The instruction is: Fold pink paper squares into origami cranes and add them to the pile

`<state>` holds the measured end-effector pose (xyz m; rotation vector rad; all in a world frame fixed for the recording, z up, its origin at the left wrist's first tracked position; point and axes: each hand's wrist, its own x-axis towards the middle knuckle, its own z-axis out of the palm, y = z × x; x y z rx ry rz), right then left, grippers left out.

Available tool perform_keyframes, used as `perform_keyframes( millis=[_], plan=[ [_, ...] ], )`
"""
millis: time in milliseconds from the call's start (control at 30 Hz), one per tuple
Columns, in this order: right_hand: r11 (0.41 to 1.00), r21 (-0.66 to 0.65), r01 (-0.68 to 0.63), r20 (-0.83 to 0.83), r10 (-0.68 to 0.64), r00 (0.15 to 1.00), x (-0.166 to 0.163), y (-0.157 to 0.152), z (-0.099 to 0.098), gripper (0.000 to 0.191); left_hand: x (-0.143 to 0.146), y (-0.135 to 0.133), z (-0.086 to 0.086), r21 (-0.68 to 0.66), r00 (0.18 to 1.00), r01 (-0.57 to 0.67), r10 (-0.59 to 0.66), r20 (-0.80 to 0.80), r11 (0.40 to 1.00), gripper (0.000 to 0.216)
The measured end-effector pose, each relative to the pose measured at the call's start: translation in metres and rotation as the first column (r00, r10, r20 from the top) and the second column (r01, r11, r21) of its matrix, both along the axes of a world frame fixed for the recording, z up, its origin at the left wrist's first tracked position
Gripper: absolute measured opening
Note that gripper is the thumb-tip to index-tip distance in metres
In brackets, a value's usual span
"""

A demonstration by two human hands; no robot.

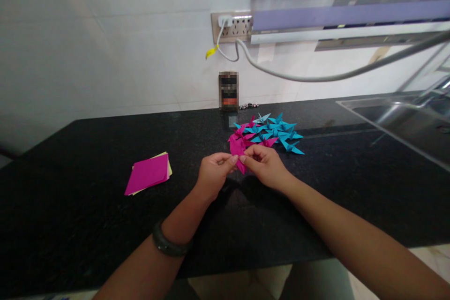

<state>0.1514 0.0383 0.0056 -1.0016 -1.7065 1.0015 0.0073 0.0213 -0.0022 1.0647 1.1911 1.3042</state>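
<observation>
Between my two hands, just above the black countertop (116,234), is a folded piece of magenta origami paper (238,149). My left hand (215,172) pinches its left side between thumb and fingers. On the other side, my right hand (264,165) grips it in the same way, thumb on top. My fingers cover part of the folds. Right behind the held paper lie several finished paper cranes (276,132), mostly blue, with a few magenta ones and one pale one. To the left rests a stack of square origami paper (149,172), magenta on top with yellow edges showing below.
A dark upright object with a blurred front (228,90) leans at the wall, a beaded string (249,106) beside it. Above is a wall socket (232,26) with a plugged-in white cable. A metal sink (411,124) is set into the counter at right. A grey hose (309,77) crosses the wall.
</observation>
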Motion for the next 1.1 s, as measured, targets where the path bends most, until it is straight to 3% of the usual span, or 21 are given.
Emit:
perform_keyframes(
  millis=[167, 233, 333, 467, 633, 800, 933, 1100],
  plan=[
    [0.943, 0.266, 0.199, 0.166, -0.249, 0.954, 0.002, -0.001, -0.002, 0.02, 0.002, -0.002, -0.001, 0.103, 0.987, -0.066, 0.08, -0.139, 0.992, 0.021],
    [0.907, 0.388, 0.162, 0.236, -0.268, 0.934, 0.003, 0.0, -0.004, 0.014, 0.003, -0.003, 0.0, 0.125, 0.991, -0.002, 0.019, -0.136, 0.992, 0.025],
    [0.889, 0.457, 0.038, 0.27, -0.179, 0.946, 0.004, 0.0, -0.005, 0.009, 0.005, -0.005, 0.001, 0.125, 0.996, 0.085, -0.08, -0.045, 0.988, 0.028],
    [0.921, 0.384, -0.058, 0.213, -0.028, 0.977, 0.001, -0.003, -0.003, 0.018, 0.004, -0.002, 0.001, 0.1, 0.998, 0.046, -0.051, 0.042, 0.994, 0.023],
    [0.992, 0.082, 0.092, -0.046, -0.089, 0.995, -0.003, 0.001, -0.005, 0.016, 0.002, -0.001, 0.002, 0.012, 0.998, 0.03, -0.031, 0.058, 0.999, 0.021],
    [0.984, -0.165, -0.069, -0.212, 0.033, 0.977, -0.002, 0.007, -0.004, 0.023, 0.002, -0.004, 0.006, -0.002, 0.99, 0.14, -0.14, 0.031, 0.99, 0.022],
    [0.974, -0.19, -0.123, -0.263, 0.07, 0.962, 0.0, 0.005, -0.003, 0.021, 0.002, -0.004, 0.006, 0.006, 0.986, 0.085, -0.085, 0.14, 0.996, 0.028],
    [0.974, -0.109, -0.196, -0.3, 0.156, 0.941, 0.004, 0.006, -0.003, 0.012, 0.003, -0.003, 0.005, 0.048, 0.968, 0.089, -0.097, 0.231, 0.995, 0.023]
  ],
)
